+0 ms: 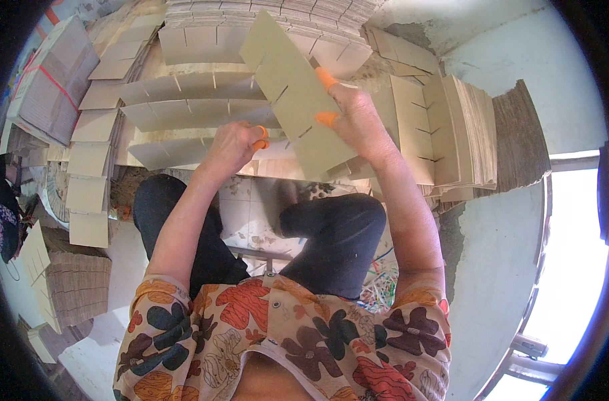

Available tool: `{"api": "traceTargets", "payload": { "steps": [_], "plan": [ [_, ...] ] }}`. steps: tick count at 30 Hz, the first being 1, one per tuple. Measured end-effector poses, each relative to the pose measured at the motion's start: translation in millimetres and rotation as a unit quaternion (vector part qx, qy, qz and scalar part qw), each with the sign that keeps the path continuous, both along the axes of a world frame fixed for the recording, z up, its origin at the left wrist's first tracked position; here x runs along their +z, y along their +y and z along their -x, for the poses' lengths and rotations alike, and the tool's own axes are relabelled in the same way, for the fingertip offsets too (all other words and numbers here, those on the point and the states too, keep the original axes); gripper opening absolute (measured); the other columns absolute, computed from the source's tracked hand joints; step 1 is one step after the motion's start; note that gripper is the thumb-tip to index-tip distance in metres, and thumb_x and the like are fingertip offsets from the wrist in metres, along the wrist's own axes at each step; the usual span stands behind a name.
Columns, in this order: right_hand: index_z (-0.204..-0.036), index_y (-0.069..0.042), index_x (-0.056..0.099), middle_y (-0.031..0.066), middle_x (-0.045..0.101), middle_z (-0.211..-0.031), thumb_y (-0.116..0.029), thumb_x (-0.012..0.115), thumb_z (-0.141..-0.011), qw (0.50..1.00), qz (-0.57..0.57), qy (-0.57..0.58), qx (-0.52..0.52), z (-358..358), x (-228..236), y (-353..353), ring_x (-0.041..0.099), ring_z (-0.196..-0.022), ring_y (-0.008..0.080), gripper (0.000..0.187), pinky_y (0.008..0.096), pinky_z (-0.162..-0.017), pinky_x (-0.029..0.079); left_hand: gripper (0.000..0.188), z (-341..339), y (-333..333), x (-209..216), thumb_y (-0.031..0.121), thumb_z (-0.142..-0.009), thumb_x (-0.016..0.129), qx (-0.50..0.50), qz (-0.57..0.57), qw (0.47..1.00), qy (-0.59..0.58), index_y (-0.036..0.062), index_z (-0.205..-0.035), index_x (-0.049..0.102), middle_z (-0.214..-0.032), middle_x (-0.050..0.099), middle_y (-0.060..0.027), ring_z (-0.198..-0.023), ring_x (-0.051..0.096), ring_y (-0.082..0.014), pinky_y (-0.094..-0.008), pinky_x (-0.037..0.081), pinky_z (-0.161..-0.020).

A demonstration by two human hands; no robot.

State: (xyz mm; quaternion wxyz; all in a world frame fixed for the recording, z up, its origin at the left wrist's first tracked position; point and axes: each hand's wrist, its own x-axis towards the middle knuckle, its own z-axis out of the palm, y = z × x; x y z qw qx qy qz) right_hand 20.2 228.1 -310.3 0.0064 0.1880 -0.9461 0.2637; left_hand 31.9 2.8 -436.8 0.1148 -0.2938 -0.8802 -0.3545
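My right hand [359,120] grips a long tan slotted cardboard strip [287,93] by its right edge, orange covers on thumb and finger. The strip is tilted, its far end up to the left, over the right ends of other strips. My left hand [237,146] is closed in a pinch, also with orange finger covers, at the top edge of the nearest standing cardboard strip [170,152]. What lies between those fingertips is hidden. Behind it two more slotted strips, a middle one [184,113] and a far one [190,85], stand roughly parallel on the wooden worktop [277,167].
Tall cardboard stacks [271,17] line the back. A row of upright slotted pieces [465,134] stands at right; overlapping pieces [90,160] run down the left. A strapped bundle [57,80] sits far left, another stack [77,287] lower left. Coloured scraps [381,281] lie on the floor.
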Motion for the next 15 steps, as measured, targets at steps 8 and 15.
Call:
{"api": "traceTargets", "payload": {
  "steps": [8, 15],
  "plan": [
    [-0.128, 0.001, 0.048, 0.0206, 0.058, -0.119, 0.0, 0.071, -0.071, 1.0, 0.015, -0.004, -0.019, -1, -2, 4, 0.058, -0.109, 0.0264, 0.061, 0.0322, -0.09, 0.046, 0.014, 2, 0, -3, 0.016, -0.073, 0.071, -0.008, 0.015, 1.0, 0.009, 0.0063, -0.078, 0.063, -0.065, 0.056, -0.0141, -0.064, 0.057, -0.0326, -0.0437, 0.044, -0.056],
    [-0.129, 0.001, 0.048, 0.0213, 0.059, -0.115, 0.001, 0.07, -0.069, 0.999, 0.037, 0.009, 0.03, 3, -2, 6, 0.06, -0.105, 0.0282, 0.063, 0.0328, -0.086, 0.047, 0.014, 1, -1, -2, 0.016, -0.071, 0.071, -0.006, 0.02, 1.0, -0.016, 0.006, -0.076, 0.063, -0.063, 0.056, -0.0137, -0.065, 0.058, -0.0322, -0.0437, 0.045, -0.057]
  ]
}}
